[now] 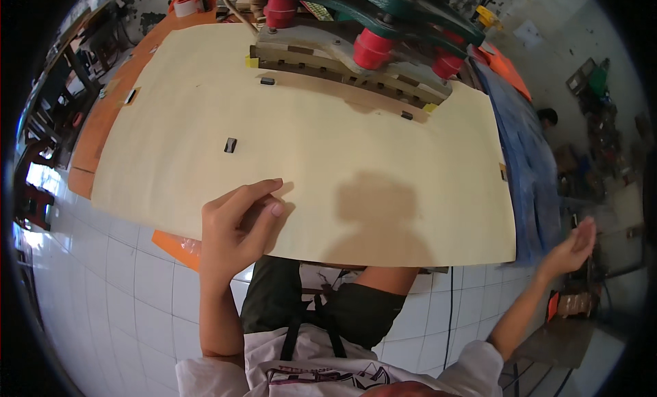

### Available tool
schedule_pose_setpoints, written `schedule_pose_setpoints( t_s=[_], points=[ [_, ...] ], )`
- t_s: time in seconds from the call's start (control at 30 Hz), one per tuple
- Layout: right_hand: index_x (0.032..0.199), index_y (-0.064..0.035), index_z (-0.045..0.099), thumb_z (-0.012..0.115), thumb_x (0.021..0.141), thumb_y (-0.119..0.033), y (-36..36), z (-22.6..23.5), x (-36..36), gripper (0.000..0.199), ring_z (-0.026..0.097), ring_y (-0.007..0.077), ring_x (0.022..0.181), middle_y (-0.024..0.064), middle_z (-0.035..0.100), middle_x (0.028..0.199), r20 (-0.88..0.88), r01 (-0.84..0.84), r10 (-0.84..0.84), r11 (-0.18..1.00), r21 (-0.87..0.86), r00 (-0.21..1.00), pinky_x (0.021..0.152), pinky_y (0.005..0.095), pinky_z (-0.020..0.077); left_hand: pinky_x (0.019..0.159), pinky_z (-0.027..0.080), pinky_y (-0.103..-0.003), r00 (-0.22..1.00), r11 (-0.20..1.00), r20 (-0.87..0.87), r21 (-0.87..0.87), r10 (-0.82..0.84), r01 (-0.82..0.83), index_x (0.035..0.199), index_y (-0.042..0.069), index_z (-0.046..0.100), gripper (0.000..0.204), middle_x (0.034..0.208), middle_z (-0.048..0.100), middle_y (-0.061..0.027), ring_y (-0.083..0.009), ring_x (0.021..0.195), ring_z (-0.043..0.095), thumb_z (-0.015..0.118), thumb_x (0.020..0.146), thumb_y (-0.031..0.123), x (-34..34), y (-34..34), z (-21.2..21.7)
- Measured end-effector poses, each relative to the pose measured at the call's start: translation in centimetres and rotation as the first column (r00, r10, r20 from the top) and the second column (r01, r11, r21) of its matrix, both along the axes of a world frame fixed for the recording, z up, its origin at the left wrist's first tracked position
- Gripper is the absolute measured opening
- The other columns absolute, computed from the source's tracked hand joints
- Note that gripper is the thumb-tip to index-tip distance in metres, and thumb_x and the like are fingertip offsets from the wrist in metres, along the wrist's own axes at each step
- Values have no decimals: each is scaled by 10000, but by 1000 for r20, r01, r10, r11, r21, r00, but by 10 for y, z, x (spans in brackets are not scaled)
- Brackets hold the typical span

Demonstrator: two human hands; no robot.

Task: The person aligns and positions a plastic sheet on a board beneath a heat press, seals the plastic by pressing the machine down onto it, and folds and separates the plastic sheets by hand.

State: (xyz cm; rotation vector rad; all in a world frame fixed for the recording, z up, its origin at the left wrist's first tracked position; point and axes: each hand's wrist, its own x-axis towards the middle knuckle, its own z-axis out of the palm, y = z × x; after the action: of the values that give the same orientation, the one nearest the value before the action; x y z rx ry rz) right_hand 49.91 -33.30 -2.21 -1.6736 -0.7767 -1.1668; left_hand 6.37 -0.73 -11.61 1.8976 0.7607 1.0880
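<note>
A large pale cream sheet (308,137) covers most of the worktable before me. My left hand (239,222) hovers over or rests on its near left part, empty, with thumb and forefinger curved and apart; the other fingers fold partly out of sight. Ahead of that hand a small black piece (230,145) lies on the sheet. Two similar black pieces, one on the left (267,81) and one on the right (406,115), lie near the machine's block. Out past the right edge, beside a blue plastic sheet (523,157), my right hand (573,248) is stretched out with nothing visible in it.
A green-armed machine (410,14) with red cylinders (373,49) holds a long block (342,65) over the sheet's far side. Orange tabletop (92,147) shows at left. An orange piece (176,248) juts out below the near left edge. A low stand (558,339) is at lower right.
</note>
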Motion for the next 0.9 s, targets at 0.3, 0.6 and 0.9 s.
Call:
schedule_pose_setpoints(
  t_s=[0.3, 0.6, 0.9],
  points=[
    [1454, 119, 247, 529, 932, -74, 67, -148, -265, 624, 184, 416, 1480, 308, 192, 1570, -213, -501, 458, 833, -236, 863, 1211, 520, 134, 661, 545, -293, 974, 978, 155, 153, -168, 144, 1131, -45, 637, 285, 767, 690, -131, -209, 707, 688, 664, 864, 51, -25, -7, -26],
    [1404, 45, 426, 622, 823, 7, 101, -184, -387, 613, 393, 432, 1387, 310, 384, 1477, -556, -962, 812, 263, 75, 179, 1160, 516, 297, 793, 570, -350, 868, 834, 336, -295, -367, 467, 1393, -37, 453, 558, 991, 707, -221, -268, 857, 723, 658, 898, 116, -59, -82, -33],
    [949, -16, 714, 618, 835, -138, 113, -176, -344, 192, 677, 367, 1002, 164, 700, 1070, -566, -994, 824, -51, -92, 10, 897, 475, 544, 643, 554, -259, 945, 860, 320, -499, 67, 108, 1066, -67, 620, 161, 906, 696, -154, -163, 785, 687, 619, 905, -69, -89, -74, -43]
  ],
)
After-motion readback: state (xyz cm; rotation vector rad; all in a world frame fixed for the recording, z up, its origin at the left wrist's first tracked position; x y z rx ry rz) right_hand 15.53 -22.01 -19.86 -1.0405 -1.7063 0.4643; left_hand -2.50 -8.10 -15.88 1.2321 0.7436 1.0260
